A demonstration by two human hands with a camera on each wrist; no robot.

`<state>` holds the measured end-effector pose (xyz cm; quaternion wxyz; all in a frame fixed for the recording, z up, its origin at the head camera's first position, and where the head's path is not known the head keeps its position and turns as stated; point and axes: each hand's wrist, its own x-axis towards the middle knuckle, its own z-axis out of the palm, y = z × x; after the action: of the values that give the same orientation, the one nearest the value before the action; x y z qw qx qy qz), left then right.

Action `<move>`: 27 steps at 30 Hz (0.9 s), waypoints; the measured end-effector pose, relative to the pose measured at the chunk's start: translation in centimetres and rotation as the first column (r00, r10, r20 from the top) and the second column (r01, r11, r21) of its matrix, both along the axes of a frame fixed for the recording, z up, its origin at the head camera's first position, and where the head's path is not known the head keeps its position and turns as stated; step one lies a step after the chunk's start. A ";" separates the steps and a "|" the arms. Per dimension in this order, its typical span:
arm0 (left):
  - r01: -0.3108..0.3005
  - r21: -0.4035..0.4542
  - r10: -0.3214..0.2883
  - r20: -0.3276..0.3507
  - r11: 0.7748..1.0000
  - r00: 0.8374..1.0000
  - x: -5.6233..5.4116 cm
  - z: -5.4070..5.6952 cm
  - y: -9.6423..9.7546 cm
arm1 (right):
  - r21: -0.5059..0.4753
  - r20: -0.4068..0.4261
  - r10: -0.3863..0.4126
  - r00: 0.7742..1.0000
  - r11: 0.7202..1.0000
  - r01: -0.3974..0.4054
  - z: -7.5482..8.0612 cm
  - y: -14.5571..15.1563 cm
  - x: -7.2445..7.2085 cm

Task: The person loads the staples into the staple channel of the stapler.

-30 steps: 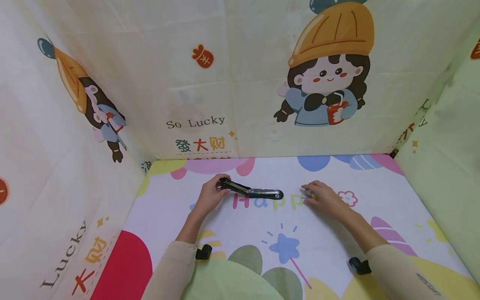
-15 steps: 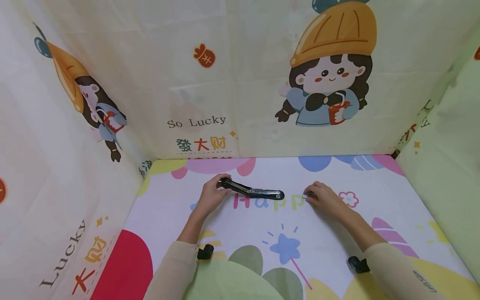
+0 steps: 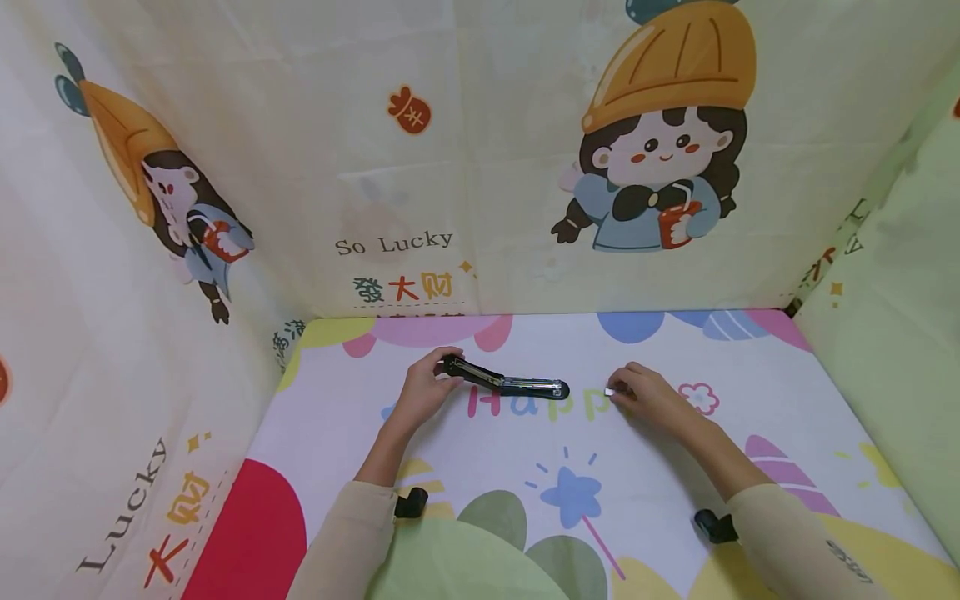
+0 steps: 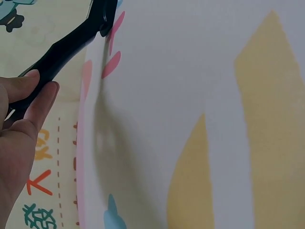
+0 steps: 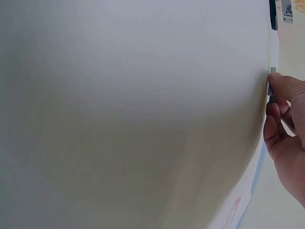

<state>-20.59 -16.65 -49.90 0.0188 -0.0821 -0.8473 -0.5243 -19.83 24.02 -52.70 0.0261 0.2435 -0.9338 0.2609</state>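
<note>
A black stapler [image 3: 534,387] is folded wide open over the printed word on the cloth, its metal channel facing up. My left hand [image 3: 423,387] grips the left end of it, thumb and fingers round the black arm in the left wrist view. That arm slants upward while the right part lies along the cloth. Between the right thumb and fingers I pinch a small silvery strip of staples [image 5: 271,81]. This right hand [image 3: 651,396] is just to the right of the stapler's tip, low over the cloth. Its fingers partly hide the strip.
The white patterned tablecloth [image 3: 660,500] covers the table. Printed curtains [image 3: 510,183] stand upright at the back and on both sides. A black wrist camera [image 3: 411,503] is strapped to the left sleeve, and a similar camera [image 3: 716,527] to the right.
My right fingers, more spread a second ago, have closed together on the staple strip, whose flat side now shows. The left hand and stapler stay in place.
</note>
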 end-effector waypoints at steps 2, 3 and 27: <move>0.002 0.000 -0.002 0.004 1.000 1.000 0.0 0.0 0.0 | -0.004 0.010 0.001 1.000 1.000 -0.001 0.2 -0.2 -0.1; 0.004 0.001 -0.004 0.006 1.000 1.000 0.0 0.0 0.0 | -0.006 0.011 0.004 1.000 1.000 -0.004 0.3 -0.4 -0.1; 0.004 -0.017 -0.004 0.002 1.000 1.000 0.0 0.4 0.1 | -0.077 -0.098 0.134 0.986 0.987 -0.141 2.2 -7.2 -1.5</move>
<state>-20.63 -16.54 -49.54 0.0162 -0.0835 -0.8516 -0.5172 -21.31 16.79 -50.50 0.0615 0.3180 -0.9007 0.2894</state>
